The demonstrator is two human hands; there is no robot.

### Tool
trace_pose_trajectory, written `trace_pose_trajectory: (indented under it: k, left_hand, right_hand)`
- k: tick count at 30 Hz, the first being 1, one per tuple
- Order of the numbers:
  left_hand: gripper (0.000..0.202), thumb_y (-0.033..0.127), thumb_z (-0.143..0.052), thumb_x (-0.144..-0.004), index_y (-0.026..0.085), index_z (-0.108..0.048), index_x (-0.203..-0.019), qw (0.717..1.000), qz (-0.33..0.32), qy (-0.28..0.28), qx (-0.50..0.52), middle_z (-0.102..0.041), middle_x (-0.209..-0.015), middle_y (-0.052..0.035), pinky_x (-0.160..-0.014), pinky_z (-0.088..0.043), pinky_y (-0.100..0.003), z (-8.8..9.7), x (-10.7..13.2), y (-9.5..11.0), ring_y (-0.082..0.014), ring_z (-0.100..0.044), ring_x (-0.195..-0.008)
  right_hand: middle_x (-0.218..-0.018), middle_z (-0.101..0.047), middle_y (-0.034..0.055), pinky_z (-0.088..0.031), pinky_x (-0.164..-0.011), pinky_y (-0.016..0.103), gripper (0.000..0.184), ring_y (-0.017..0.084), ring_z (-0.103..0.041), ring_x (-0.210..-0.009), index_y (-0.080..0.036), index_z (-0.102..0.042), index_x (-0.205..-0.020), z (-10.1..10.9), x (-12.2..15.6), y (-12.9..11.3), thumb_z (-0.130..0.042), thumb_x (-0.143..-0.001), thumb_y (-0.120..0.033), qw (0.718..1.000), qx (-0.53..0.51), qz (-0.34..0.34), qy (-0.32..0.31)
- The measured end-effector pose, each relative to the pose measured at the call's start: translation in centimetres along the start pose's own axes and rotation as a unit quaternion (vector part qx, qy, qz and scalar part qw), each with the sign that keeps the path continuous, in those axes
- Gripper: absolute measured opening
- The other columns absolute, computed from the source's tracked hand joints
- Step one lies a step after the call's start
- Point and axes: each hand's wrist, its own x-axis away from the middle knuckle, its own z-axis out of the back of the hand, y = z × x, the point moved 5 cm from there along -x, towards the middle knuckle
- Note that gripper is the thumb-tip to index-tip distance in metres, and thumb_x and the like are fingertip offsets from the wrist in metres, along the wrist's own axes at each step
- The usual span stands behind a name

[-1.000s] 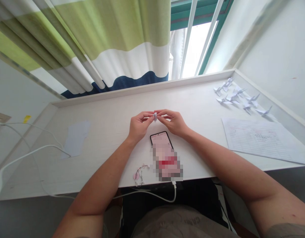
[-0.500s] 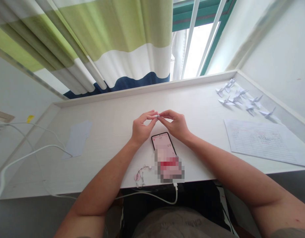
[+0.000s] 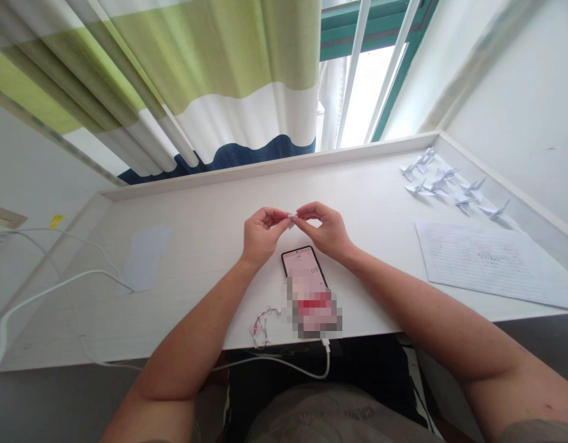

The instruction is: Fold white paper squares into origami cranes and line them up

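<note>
First, charging cable (image 3: 328, 363): hangs in a loop below the desk edge; its white plug meets the near end of the smartphone.
Beaded strap (image 3: 256, 330): lies curled on the desk, just left of the smartphone.
Smartphone (image 3: 303, 263): face up, long axis pointing away from the wearer, far end leaning slightly left; the lower screen is obscured.
Lined written sheet (image 3: 477, 261): flat at the right side.
Paper slips (image 3: 145, 252): flat and overlapping at the left side, under the end of a white cord (image 3: 99, 274).
Left hand (image 3: 260, 239): beyond the smartphone; thumb and fingers pinched on the folded paper piece from its left.
Right hand (image 3: 327, 232): level with the left, mirroring the pinch from the right.
Folded paper piece (image 3: 291, 217): directly between the opposing fingertips, in contact with both hands; neither hand is nearer. Long axis cannot be told, since the fingertips cover much of it.
Origami cranes (image 3: 443, 180): grouped in the far right corner of the desk (image 3: 210, 212), well apart from the hands.
Striped curtain (image 3: 247, 55): behind the far ledge.
</note>
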Motion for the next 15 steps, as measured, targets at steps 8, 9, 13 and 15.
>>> trace_pose_trajectory:
  k: [8,9,13,15]
  left_hand:
    - [0.049,0.038,-0.098,-0.074,0.022,-0.067,-0.108,0.996,0.065,-0.045,0.026,-0.082,-0.091,-0.0032,-0.087,-0.065,-0.04,0.2,-0.3,-0.5,-0.0203,-0.079,-0.084]
    - [0.047,0.038,-0.098,-0.074,0.021,-0.068,-0.106,0.997,0.066,-0.043,0.024,-0.082,-0.09,-0.0034,-0.086,-0.065,-0.039,0.2,-0.3,-0.5,-0.0202,-0.079,-0.084]
    - [0.044,0.04,-0.098,-0.074,0.02,-0.071,-0.102,0.997,0.07,-0.028,0.023,-0.081,-0.086,-0.0031,-0.085,-0.064,-0.038,0.4,-0.4,-1.0,-0.0201,-0.079,-0.084]
    - [0.043,0.042,-0.096,-0.077,0.021,-0.071,-0.104,0.997,0.062,-0.031,0.023,-0.08,-0.089,-0.0031,-0.082,-0.064,-0.036,0.3,-0.3,-1.1,-0.0192,-0.078,-0.083]
  right_hand:
    - [-0.09,-0.079,0.0041,-0.064,-0.094,0.048,0.039,0.023,-0.076,-0.089,-0.025,-0.074,-0.097,-0.1,-0.2,0.5,-0.086,-0.085,-0.061,0.998,-0.038,-0.042,-0.041]
    - [-0.088,-0.079,0.0037,-0.064,-0.093,0.047,0.04,0.023,-0.076,-0.087,-0.025,-0.075,-0.098,-0.2,-0.3,0.6,-0.087,-0.084,-0.06,0.996,-0.047,-0.048,-0.051]
    - [-0.088,-0.079,0.0043,-0.062,-0.085,0.043,0.041,0.021,-0.074,-0.085,-0.024,-0.075,-0.101,-0.5,-0.3,1.3,-0.088,-0.083,-0.058,0.992,-0.09,-0.068,-0.057]
    - [-0.088,-0.078,0.0041,-0.062,-0.08,0.041,0.042,0.02,-0.073,-0.082,-0.023,-0.075,-0.102,-0.7,-0.3,1.8,-0.088,-0.082,-0.057,0.989,-0.109,-0.084,-0.053]
